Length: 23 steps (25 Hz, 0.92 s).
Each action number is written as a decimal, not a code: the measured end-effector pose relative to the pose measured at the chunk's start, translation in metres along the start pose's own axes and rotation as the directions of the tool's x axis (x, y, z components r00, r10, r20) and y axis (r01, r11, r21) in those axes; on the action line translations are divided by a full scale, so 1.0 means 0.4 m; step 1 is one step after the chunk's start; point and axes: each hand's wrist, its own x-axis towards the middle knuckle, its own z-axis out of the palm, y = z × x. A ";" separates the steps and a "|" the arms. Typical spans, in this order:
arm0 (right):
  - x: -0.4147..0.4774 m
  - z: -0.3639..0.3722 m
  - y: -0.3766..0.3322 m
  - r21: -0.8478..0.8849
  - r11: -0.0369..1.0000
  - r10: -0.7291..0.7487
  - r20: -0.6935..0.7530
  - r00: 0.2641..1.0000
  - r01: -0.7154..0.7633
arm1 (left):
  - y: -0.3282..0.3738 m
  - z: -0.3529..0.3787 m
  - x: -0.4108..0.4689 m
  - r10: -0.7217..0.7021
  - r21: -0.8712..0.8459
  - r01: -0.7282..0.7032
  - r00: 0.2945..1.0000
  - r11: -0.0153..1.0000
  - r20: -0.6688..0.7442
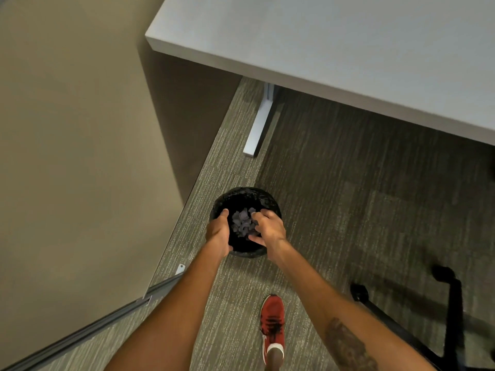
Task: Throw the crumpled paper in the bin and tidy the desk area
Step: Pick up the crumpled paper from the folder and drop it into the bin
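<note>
A round black bin (242,195) with a dark liner stands on the carpet beside the wall. Crumpled paper (242,222) lies inside it, looking grey in the shadow. My left hand (218,231) hangs over the bin's left rim, fingers apart, holding nothing. My right hand (267,227) hovers over the right rim with fingers spread just above the paper; it is apart from the paper as far as I can tell.
The grey desk (348,49) fills the upper right, its metal leg (258,124) standing behind the bin. A beige partition wall (80,129) runs along the left. A black chair base (428,317) sits at the lower right. My red shoe (273,325) is on the carpet.
</note>
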 end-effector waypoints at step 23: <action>-0.251 -0.558 0.038 -0.923 -0.004 -0.815 0.226 0.534 0.384 | -0.297 0.298 -0.408 0.841 0.807 -0.488 0.236 -0.331 0.488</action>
